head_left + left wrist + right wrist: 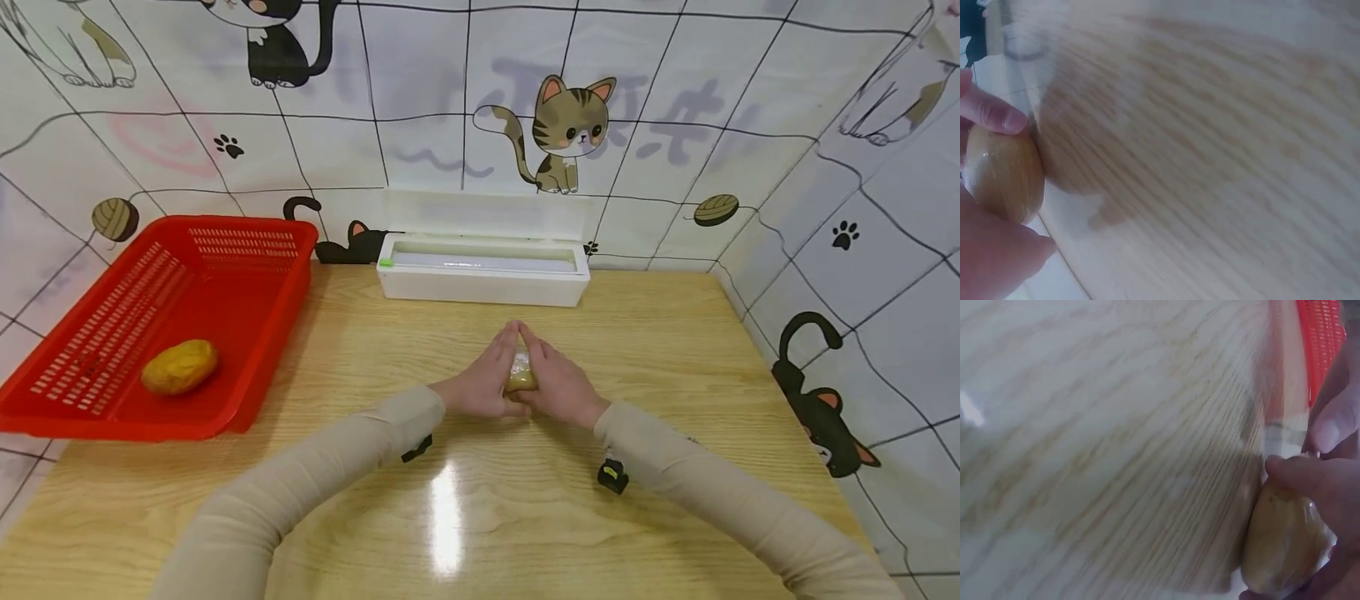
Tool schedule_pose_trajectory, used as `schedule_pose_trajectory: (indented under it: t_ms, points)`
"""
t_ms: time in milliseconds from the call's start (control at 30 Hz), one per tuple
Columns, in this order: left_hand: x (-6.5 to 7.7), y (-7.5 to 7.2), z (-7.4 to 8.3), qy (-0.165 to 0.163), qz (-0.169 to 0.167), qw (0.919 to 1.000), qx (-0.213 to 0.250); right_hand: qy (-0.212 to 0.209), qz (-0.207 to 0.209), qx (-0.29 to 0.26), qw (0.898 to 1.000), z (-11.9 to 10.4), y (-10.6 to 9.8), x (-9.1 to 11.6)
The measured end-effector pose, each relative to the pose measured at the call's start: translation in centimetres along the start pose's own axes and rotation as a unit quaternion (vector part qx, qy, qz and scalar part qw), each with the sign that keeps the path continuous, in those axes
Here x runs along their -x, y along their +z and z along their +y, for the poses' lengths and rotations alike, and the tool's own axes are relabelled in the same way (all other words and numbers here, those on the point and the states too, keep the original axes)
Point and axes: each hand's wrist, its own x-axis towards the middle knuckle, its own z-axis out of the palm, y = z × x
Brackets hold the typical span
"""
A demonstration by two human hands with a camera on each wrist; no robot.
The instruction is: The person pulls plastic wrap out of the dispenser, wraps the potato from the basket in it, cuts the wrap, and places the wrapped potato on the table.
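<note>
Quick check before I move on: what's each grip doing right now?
Left grip: closed, holding the film-wrapped potato from the left.
Right grip: closed, holding the same potato from the right.

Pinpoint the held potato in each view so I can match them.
Head: just right of centre and below mid-height, the potato between the left hand and right hand.
Left wrist: at the left side, around mid-height.
Right wrist: lower right.
Shared landmark: the wood-grain table.
</note>
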Motion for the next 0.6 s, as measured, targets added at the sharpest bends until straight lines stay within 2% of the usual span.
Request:
schedule_pose_trajectory:
  t_ms: [67,133,233,300,367,400,500,600]
  points:
    - [-0.1,0.0,-0.1,-0.001,0.013,0.9998,0.018,-0.008,0.005,0.029,1.000,-0.3,0.0,0.1]
    - [0.0,0.0,0.1,-0.018,0.027,0.9992,0.022,-0.018,0.009,0.069,0.997,-0.5,0.1,0.2]
    - [0.4,0.3,0.8,-0.076,0.043,0.9960,-0.020,-0.022,0.012,0.106,0.994,-0.9,0.1,0.3]
    - [0.7,0.5,1.4,-0.122,0.045,0.9892,-0.068,-0.018,0.009,0.106,0.994,-1.0,0.1,0.3]
    - [0.9,0.6,1.8,-0.155,0.040,0.9809,-0.111,-0.011,0.004,0.088,0.996,-1.0,0.1,0.1]
    - [0.9,0.6,2.1,-0.161,0.040,0.9783,-0.124,-0.005,0.003,0.071,0.997,-0.9,0.1,0.0]
    - [0.7,0.6,1.9,-0.161,0.044,0.9730,-0.160,0.020,0.024,-0.004,1.000,-0.3,0.2,-0.1]
    - [0.6,0.3,1.3,-0.169,0.042,0.9714,-0.161,0.018,0.066,-0.060,0.996,0.3,0.3,-0.2]
